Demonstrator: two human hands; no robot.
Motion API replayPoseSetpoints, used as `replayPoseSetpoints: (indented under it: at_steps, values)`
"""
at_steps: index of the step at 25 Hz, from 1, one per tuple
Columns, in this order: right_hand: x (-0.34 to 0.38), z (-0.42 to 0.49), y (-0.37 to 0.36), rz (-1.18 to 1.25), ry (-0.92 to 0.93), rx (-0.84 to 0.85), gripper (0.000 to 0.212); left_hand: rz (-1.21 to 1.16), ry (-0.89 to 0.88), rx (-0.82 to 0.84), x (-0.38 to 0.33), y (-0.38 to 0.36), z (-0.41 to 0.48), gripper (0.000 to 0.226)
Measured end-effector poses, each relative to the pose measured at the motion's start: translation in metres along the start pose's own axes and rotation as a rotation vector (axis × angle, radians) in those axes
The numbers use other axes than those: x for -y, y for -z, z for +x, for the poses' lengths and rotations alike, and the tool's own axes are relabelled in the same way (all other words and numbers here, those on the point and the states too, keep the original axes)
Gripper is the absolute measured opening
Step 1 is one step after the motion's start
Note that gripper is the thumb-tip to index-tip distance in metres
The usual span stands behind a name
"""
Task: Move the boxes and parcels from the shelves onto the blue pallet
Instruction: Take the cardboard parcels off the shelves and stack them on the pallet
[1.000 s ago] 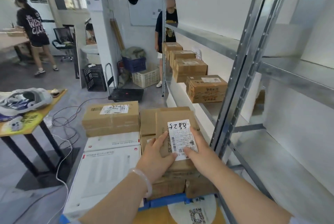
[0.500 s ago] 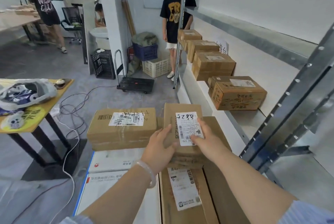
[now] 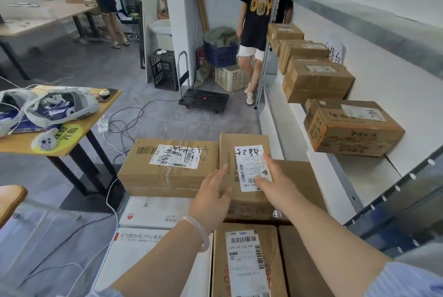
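Note:
A small brown box (image 3: 244, 152) with a white label marked 5288 lies on top of the stack of parcels in front of me. My left hand (image 3: 213, 198) presses its left side and my right hand (image 3: 275, 184) lies on its label and right side. A wider brown box (image 3: 167, 167) with a scribbled label sits right beside it on the left. White cartons (image 3: 153, 212) and another labelled brown box (image 3: 244, 263) lie nearer to me. Several brown boxes (image 3: 350, 126) stand in a row on the shelf (image 3: 369, 172) to my right. The blue pallet is hidden under the stack.
A person in a black T-shirt (image 3: 261, 9) stands at the shelf's far end by its metal post. A black hand trolley (image 3: 203, 100) and crates (image 3: 165, 69) stand on the floor beyond. A yellow table (image 3: 79, 133) with a headset is at left, cables below it.
The 5288 box has gone from being held up near the shelf post down onto the stack beside the wide box. My view has tilted downward toward the pile.

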State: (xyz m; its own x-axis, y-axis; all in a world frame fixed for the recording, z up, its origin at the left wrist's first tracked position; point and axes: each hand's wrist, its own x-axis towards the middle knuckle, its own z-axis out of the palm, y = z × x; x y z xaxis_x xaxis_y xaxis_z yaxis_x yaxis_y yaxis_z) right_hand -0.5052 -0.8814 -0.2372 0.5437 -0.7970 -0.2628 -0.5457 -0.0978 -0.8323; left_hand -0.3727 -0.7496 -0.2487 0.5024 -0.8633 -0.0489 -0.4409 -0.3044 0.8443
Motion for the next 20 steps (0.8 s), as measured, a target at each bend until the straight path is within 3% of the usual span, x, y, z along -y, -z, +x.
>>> replayPoseSetpoints:
  at_steps: [14,20]
  values:
    - [-0.001,-0.021,0.011,-0.094,0.155,-0.063,0.069,0.079,-0.031,-0.023,-0.009,0.002,-0.009,0.062]
    - [-0.008,-0.08,0.023,-0.288,0.198,-0.23,0.081,0.312,-0.255,-0.03,-0.04,0.0,-0.017,0.069]
